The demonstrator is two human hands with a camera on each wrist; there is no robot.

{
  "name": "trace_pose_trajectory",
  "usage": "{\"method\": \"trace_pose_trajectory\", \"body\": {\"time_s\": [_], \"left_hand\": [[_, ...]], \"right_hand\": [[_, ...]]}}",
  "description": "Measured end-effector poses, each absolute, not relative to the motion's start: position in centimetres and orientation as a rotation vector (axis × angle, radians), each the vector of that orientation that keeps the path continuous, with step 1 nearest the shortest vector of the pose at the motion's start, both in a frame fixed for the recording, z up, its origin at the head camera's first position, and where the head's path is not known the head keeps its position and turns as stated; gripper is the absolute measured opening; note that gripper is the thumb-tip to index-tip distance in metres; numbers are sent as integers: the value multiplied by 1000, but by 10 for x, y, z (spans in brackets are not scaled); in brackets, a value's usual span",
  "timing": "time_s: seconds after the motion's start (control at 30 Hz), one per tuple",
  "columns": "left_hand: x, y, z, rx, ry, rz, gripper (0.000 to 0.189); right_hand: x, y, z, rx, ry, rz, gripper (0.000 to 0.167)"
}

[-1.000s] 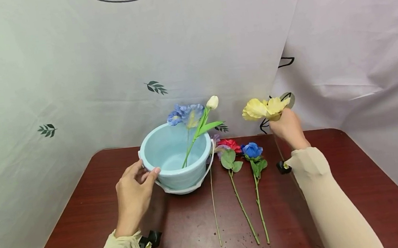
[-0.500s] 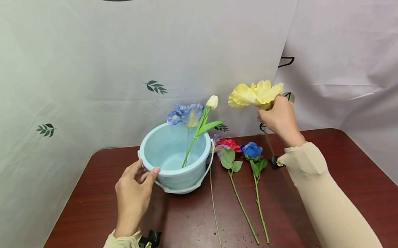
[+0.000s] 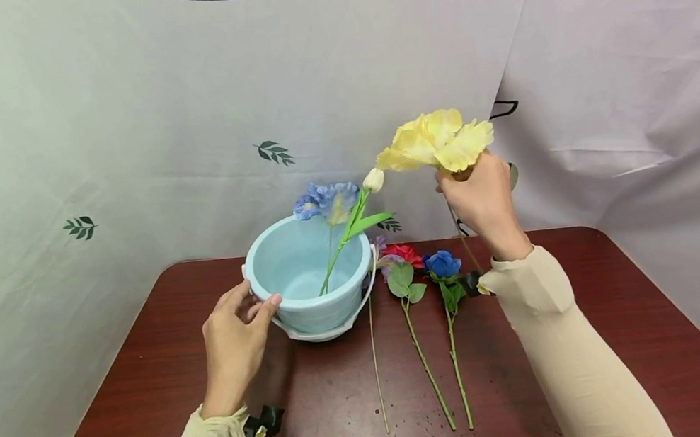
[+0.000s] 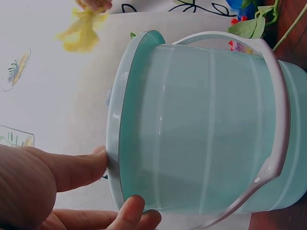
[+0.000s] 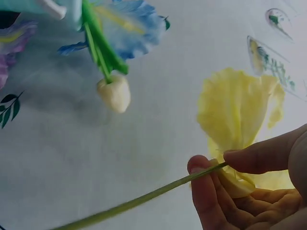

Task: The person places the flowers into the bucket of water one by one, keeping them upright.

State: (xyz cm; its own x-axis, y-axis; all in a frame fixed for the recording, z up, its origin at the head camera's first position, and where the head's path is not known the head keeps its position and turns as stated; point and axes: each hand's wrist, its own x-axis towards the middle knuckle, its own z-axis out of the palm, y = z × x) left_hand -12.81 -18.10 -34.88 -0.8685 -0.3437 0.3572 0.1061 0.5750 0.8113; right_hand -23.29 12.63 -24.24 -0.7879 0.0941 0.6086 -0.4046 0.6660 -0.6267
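My left hand (image 3: 234,348) grips the near left rim of a light blue bucket (image 3: 318,311), thumb and fingers on either side of it. In the bucket lean a blue iris (image 3: 335,202) and a white tulip (image 3: 374,180), their blooms above the rim. To the right, my right hand (image 3: 485,197) holds a yellow flower (image 3: 434,142) up off the table. The right wrist view has its thumb and fingertips pinching the green stem (image 5: 144,197) just under the yellow bloom (image 5: 235,110); the stem's lower end is out of that view.
Right of the bucket, a red flower (image 3: 404,255), a blue rose (image 3: 443,264) and a partly hidden purple flower (image 3: 388,263) lie on the dark red table (image 3: 320,421), stems toward the near edge. The bucket's white handle (image 3: 367,291) hangs down. Behind stands a pale cloth (image 3: 186,122).
My right hand has lifted the yellow flower and carried it left, toward the white tulip. The left hand and the bucket have stayed in place.
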Motion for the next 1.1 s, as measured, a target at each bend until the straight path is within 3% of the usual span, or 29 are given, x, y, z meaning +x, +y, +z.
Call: {"method": "trace_pose_trajectory", "body": {"time_s": [0.23, 0.63, 1.1], "left_hand": [[-128, -181, -349, 186, -2327, -1235, 53], [-128, -182, -349, 190, -2327, -1232, 54], [-129, -182, -350, 184, -2323, -1237, 54]], "right_hand": [[-229, 118, -235, 294, -2131, 1054, 12], [-223, 98, -222, 578, -1565, 1673, 20], [-210, 85, -198, 703, -1139, 1821, 24]]}}
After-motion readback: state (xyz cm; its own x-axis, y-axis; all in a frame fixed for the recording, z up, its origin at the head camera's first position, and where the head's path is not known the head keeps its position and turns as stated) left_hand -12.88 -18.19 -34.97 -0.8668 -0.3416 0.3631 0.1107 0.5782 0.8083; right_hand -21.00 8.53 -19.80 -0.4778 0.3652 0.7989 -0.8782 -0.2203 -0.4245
